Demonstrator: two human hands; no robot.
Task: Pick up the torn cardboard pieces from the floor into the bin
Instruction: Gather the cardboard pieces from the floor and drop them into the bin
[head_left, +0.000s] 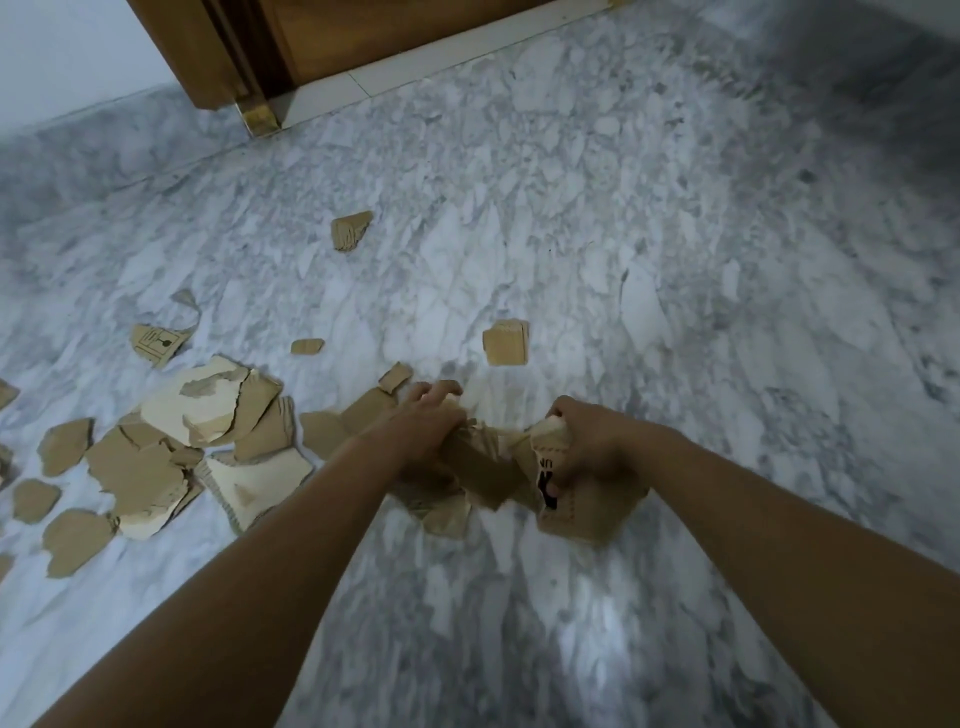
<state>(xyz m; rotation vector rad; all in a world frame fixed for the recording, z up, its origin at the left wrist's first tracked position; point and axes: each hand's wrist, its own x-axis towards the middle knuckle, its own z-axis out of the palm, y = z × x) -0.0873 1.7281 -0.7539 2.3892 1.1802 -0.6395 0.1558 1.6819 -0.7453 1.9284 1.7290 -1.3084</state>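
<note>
Hands, left hand (431, 415) and right hand (582, 441), clutch cardboard scraps (483, 467) at centre; many pieces (156, 457) remain lower left, no bin visible.

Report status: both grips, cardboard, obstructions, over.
Left grip clutching torn cardboard pieces; right grip clutching printed piece. Cardboard pile on marble floor, left. Bin unseen.

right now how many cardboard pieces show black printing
2. One printed piece lies on the floor left, beyond the pile; the other printed piece is gripped by the right hand. Face-down print may be hidden.
</note>
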